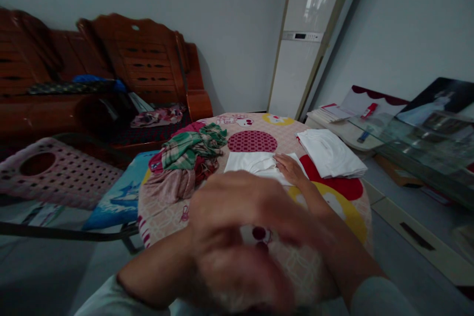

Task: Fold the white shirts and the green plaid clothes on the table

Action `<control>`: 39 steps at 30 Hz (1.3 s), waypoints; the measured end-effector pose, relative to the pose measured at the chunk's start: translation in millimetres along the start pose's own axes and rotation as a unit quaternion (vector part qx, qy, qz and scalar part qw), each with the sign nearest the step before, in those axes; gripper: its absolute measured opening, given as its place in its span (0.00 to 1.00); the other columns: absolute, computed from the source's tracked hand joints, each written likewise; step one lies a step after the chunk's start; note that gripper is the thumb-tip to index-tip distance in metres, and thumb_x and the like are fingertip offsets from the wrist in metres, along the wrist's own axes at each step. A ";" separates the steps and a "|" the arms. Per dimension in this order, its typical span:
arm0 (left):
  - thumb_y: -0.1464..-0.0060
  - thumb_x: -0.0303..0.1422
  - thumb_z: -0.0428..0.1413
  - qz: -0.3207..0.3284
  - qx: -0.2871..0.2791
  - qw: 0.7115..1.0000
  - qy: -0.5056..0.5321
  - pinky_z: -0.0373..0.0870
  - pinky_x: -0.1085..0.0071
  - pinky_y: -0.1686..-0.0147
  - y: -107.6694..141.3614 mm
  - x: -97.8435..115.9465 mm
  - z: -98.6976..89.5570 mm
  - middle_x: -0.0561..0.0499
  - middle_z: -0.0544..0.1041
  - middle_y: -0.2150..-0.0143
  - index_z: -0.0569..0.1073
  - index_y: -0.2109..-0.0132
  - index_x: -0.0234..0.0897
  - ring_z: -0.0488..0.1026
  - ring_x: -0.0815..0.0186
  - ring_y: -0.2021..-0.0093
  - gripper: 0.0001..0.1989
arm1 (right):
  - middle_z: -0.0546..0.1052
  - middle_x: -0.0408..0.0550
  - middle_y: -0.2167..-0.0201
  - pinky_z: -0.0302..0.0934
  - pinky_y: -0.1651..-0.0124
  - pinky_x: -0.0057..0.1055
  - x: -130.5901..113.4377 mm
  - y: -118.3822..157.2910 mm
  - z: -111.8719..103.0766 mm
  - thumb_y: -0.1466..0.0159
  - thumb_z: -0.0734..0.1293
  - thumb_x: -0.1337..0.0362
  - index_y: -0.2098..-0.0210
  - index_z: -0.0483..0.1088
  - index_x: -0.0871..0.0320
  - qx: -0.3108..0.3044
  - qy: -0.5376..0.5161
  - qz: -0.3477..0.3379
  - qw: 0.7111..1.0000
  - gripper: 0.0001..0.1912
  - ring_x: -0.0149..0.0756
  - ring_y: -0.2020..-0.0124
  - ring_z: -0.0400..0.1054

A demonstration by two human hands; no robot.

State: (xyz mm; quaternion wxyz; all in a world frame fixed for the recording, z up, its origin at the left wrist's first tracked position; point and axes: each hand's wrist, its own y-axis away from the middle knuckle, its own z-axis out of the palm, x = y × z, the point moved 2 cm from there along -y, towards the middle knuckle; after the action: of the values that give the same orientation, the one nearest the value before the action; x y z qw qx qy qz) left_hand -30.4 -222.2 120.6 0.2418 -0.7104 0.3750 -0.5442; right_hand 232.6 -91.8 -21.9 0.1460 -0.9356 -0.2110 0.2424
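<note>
the right hand [291, 169] rests flat, unclenched, on a white cloth [246, 162] on the desk [170, 224], presumably to flatten it; the blurred left hand [244, 222], thumb and fingers apart, holds nothing visible. folded white fabric [331, 153] lies rightward, likely for separation from the crumpled clothes [188, 150].

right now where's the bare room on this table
Bare tablecloth lies beyond the white cloth, between rumpled clothes and folded white stack, also between that stack and the right forearm. Clothes crowd the left; the left hand partly hides the near middle.
</note>
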 end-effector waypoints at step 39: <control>0.40 0.23 0.48 -0.051 -0.211 0.928 -0.303 0.70 0.63 0.49 0.5 -155.7 111.8 0.42 0.76 0.54 0.72 0.45 0.33 0.71 0.59 0.53 0.18 | 0.81 0.51 0.68 0.59 0.65 0.30 18.8 13.4 -43.3 0.42 0.68 0.54 0.68 0.79 0.59 0.053 0.080 0.350 0.932 0.14 0.40 0.66 0.73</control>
State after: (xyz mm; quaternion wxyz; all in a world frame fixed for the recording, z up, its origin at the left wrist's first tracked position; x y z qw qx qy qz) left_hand 56.6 -105.8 -4.5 0.1604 -0.8945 0.3528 -0.2230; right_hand 274.2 -102.1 2.0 0.1173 -0.9573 0.1558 0.2133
